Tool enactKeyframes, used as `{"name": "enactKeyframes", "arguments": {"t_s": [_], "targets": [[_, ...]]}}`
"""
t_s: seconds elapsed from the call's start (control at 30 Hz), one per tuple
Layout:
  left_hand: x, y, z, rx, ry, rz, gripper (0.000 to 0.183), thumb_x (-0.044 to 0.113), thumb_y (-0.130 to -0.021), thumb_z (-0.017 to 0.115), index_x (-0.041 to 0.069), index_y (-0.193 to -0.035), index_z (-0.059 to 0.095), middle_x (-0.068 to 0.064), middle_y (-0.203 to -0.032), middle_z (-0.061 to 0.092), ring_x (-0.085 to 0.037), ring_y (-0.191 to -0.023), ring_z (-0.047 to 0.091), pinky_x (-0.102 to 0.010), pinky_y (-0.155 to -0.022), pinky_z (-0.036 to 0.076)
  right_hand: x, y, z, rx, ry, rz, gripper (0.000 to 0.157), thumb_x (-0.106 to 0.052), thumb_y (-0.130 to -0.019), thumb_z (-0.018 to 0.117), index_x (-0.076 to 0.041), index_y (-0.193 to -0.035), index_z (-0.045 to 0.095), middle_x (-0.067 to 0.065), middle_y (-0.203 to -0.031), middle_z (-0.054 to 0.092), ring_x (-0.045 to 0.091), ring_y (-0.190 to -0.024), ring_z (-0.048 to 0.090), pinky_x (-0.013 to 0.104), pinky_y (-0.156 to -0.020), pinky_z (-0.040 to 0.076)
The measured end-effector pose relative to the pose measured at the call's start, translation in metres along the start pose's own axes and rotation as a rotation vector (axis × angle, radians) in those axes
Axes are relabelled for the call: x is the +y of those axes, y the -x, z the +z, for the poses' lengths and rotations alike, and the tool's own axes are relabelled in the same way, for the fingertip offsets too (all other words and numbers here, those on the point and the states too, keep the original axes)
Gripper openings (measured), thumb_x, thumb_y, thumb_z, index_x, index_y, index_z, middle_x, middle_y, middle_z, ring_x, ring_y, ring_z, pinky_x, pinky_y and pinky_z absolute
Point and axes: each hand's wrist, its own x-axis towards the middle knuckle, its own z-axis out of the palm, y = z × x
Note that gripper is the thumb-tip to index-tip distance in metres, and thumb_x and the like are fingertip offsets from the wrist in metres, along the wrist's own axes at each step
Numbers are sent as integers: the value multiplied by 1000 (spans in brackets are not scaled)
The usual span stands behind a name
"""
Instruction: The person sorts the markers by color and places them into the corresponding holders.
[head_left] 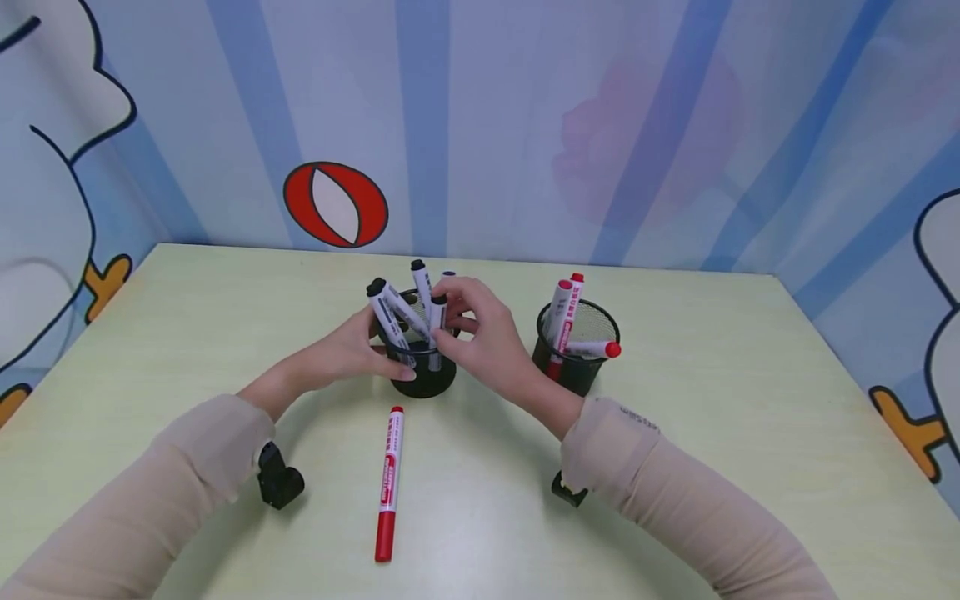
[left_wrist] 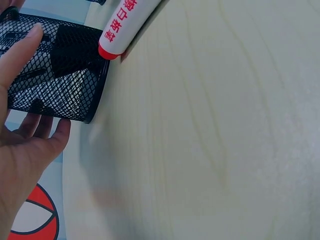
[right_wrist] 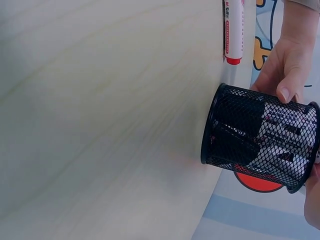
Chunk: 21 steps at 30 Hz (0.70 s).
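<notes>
My left hand (head_left: 341, 354) holds a black mesh pen cup (head_left: 426, 382) from its left side, thumb across the front. Several black-capped white markers (head_left: 386, 315) stand and lean inside the cup. At the cup's right rim, my right hand (head_left: 487, 337) pinches one black-capped marker (head_left: 437, 315) between thumb and fingers; its lower end is inside the cup. Through the mesh (right_wrist: 240, 132) the marker ends show in the right wrist view. A red-capped marker (head_left: 389, 483) lies on the table in front of the cup, its tip end (left_wrist: 117, 37) close by in the left wrist view.
To the right, a second black mesh cup (head_left: 576, 375) holds several red-capped markers (head_left: 570, 312), one of them leaning over the rim. The pale table (head_left: 720, 417) ends at a printed wall (head_left: 495, 125) behind the cups. Black wrist cameras (head_left: 279, 479) hang below both sleeves.
</notes>
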Motion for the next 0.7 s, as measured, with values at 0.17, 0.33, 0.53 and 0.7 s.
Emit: {"name": "enactKeyframes", "arguments": {"t_s": [0.17,0.33,0.53,0.7], "targets": [[0,0,0,1,0,10,82,12,-75,78,8,-137,24,-14,-135,38,-32,-124,32,-52,-102,34,-1,-1,-2,-12,-6,12,44,7,-81,65,-4,-121,51,10,-105,53,19,-92,56,25,-83,51],[1,1,0,0,1,18,82,12,-74,79,9,-136,25,-14,-135,38,-31,-124,32,-52,-101,35,-2,-1,-4,-8,-42,15,48,8,-79,67,-4,-122,50,13,-103,54,21,-93,57,28,-83,52],[1,3,0,-3,-7,28,83,14,-74,79,12,-137,25,-12,-137,36,-31,-127,30,-52,-103,33,-7,0,-9,20,-40,35,51,9,-78,67,-3,-123,49,12,-102,52,21,-94,56,27,-82,52],[-2,5,-3,0,-18,30,85,15,-73,80,15,-138,24,-9,-137,35,-31,-128,30,-50,-104,33,-12,0,-16,50,-30,51,52,9,-77,68,-3,-123,48,14,-102,52,24,-94,57,27,-82,52]]}}
